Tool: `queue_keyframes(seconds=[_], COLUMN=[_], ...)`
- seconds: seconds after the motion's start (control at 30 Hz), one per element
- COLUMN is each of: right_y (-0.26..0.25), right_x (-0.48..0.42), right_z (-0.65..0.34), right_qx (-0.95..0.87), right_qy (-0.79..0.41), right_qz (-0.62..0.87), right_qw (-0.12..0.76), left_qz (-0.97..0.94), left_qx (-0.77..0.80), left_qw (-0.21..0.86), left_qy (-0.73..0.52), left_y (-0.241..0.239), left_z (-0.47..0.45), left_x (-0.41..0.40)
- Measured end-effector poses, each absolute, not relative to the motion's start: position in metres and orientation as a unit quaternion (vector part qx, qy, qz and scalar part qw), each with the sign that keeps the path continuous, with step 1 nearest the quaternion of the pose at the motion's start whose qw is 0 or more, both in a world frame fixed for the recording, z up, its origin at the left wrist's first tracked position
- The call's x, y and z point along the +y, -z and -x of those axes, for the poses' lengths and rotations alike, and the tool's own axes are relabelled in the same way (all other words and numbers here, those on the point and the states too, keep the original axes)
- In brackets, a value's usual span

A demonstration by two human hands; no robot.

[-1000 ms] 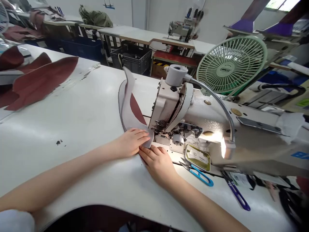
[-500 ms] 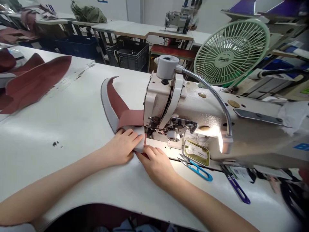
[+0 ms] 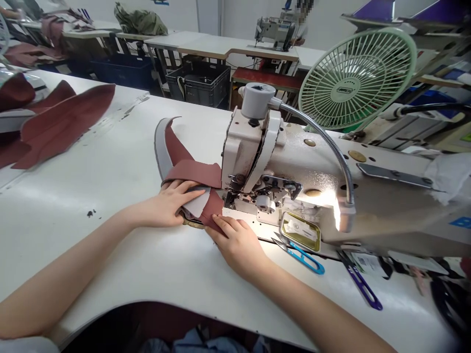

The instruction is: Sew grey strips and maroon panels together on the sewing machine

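A maroon fabric piece with a grey underside (image 3: 195, 172) lies folded at the sewing machine's (image 3: 253, 157) needle area, its long curved tail reaching away over the table. My left hand (image 3: 170, 203) rests on the grey side with fingers spread, partly beneath the maroon fold. On the maroon part beside the presser foot, my right hand (image 3: 237, 242) lies with its fingers stretched out and pressing on the edge. The needle point is hidden behind the machine head.
Right of my right hand are blue thread snips (image 3: 301, 257), a small metal tin (image 3: 300, 231) and purple snips (image 3: 362, 284). More maroon pieces (image 3: 69, 122) lie at the left. A green fan (image 3: 346, 90) stands behind the machine. A grey crate (image 3: 200, 83) sits beyond the table.
My left hand has slid left and its fingers have spread. The grey flap has shifted left with it, baring more maroon fabric by my right hand, which has barely moved.
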State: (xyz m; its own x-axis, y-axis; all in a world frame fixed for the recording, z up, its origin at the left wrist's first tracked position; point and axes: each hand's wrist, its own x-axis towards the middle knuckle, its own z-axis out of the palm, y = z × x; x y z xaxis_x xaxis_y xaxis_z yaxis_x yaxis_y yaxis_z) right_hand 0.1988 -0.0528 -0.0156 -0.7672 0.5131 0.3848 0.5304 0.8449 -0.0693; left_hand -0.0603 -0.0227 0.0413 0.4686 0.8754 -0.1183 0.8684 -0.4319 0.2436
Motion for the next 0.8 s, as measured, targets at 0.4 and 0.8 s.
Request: queue_keyframes(seconds=[0.4, 0.8], right_y=[0.014, 0.013], right_x=[-0.051, -0.06], right_z=[-0.196, -0.195], right_qx=[-0.945, -0.949], right_qy=[0.028, 0.036], right_qz=[0.265, 0.28], right_qw=[0.192, 0.14], left_qz=[-0.568, -0.896], left_qx=[0.664, 0.413], left_qw=[0.082, 0.07], left_qy=[-0.48, -0.15], left_y=[-0.022, 0.0], left_z=[0.133, 0.02], left_x=[0.004, -0.058])
